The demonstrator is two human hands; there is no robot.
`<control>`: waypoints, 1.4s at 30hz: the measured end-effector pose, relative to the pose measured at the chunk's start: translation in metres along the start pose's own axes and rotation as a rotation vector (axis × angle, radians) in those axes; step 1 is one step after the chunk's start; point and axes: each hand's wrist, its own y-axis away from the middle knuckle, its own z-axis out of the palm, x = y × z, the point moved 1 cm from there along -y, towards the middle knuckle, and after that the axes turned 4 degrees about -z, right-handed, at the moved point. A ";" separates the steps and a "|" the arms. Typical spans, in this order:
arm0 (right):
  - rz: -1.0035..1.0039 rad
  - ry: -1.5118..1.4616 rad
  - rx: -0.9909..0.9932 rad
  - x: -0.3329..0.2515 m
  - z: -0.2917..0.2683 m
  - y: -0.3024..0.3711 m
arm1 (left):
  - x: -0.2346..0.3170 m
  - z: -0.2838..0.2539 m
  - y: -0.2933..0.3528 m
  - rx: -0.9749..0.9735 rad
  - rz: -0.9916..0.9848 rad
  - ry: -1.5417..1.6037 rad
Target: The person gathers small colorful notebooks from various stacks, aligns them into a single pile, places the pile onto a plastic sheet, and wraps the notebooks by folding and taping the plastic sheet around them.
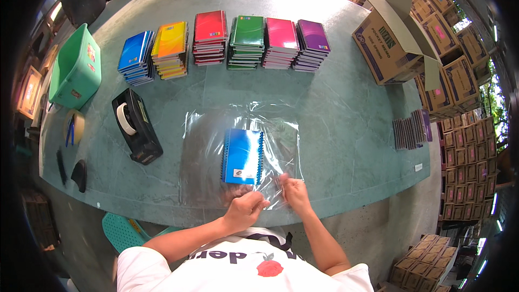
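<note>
- White shirt [227, 277] with a red flower print comes closest, its wearer at the near edge of the surface [346, 135].
- The left hand [246, 209] is curled nearly closed, gripping the near edge of a clear bag [203, 151].
- The right hand [293, 192], near it, pinches the bag's near right part between thumb and fingers.
- Between the bag's sides, just beyond the left hand, lies a blue notebook [243, 154]; I can't tell from here whether film covers it.
- Left of the bag sits a black tape dispenser [146, 138] with a white roll [126, 119].
- Beyond the bag, six notebook stacks form a curved row: blue [135, 59], yellow [170, 43], red [210, 30], green [247, 35], pink [281, 37], purple [313, 38].
- Far left stands a green bin [89, 70], with a tan tape roll [79, 124] near it.
- At far right, an open carton [384, 43] stands on the surface, nearer me a dark pile [410, 134].
- Stacked boxes [467, 167] rise past the right edge.
</note>
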 end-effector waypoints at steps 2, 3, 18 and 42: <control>-0.377 0.422 0.310 0.001 -0.010 -0.005 | 0.003 -0.006 0.001 0.051 -0.079 0.055; -0.564 0.633 0.466 -0.001 -0.017 -0.005 | 0.002 -0.008 0.002 0.048 -0.097 0.067; -0.354 0.844 -0.312 -0.109 0.068 0.007 | -0.048 -0.085 -0.105 0.372 0.118 -0.446; -0.757 1.210 -0.321 -0.088 0.078 -0.023 | -0.084 -0.129 -0.209 -0.684 -0.115 -0.510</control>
